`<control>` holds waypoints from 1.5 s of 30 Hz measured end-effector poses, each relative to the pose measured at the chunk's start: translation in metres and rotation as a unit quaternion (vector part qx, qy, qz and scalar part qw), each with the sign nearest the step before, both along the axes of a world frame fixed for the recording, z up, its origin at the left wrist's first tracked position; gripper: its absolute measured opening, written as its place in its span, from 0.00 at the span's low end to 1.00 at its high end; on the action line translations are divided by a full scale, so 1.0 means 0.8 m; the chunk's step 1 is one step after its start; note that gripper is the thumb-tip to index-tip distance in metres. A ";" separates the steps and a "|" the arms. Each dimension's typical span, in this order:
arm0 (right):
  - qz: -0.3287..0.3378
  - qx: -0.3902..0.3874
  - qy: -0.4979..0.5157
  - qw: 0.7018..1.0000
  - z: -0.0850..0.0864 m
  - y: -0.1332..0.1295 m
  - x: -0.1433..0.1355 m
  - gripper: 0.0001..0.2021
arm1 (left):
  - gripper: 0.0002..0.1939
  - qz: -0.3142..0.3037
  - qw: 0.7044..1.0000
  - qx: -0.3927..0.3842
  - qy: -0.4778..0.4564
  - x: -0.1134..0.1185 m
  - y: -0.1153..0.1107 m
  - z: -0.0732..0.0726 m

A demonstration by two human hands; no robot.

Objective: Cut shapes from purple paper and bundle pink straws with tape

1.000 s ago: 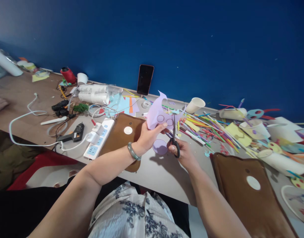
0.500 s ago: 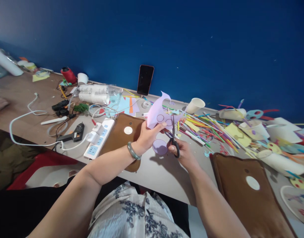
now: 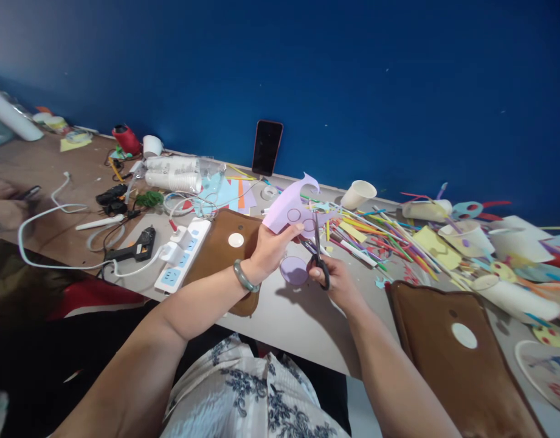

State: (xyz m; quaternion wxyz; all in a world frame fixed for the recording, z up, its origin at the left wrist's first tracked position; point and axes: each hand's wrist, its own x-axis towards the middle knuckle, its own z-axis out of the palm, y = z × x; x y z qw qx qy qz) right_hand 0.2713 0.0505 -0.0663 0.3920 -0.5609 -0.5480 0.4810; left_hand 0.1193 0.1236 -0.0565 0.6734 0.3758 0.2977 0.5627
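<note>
Pinched in my left hand (image 3: 271,248) is a sheet of light purple paper (image 3: 280,210) with two small circles drawn on it and a curved cut-out along its top. My right hand (image 3: 337,278) grips black-handled scissors (image 3: 322,267), their blades parted around the paper close to the right-hand circle. Below the sheet, a purple paper disc (image 3: 294,271) lies on the table, just left of the scissors' handles. My fingers cover part of the sheet's lower edge.
A white power strip (image 3: 183,255) and a glue gun (image 3: 136,244) lie on the left. Brown pads (image 3: 462,359) flank my arms. Colourful sticks (image 3: 389,237) and paper cups (image 3: 359,194) crowd the right. A phone (image 3: 267,148) leans on the wall. Another person's hand (image 3: 6,207) shows far left.
The purple paper has tilted and shifted slightly left and down in my left hand. The scissors have barely moved. At the far left, another person's hand has come into view.
</note>
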 end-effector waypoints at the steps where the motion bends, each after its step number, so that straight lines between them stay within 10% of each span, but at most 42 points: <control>1: 0.000 -0.001 -0.004 1.000 -0.001 0.000 0.000 0.27 | 0.14 -0.001 1.000 0.008 -0.004 0.000 0.001 0.000; 45: 0.028 -0.014 -0.008 0.999 0.005 0.000 0.000 0.25 | 0.17 0.015 1.000 0.021 -0.011 -0.002 0.011 -0.006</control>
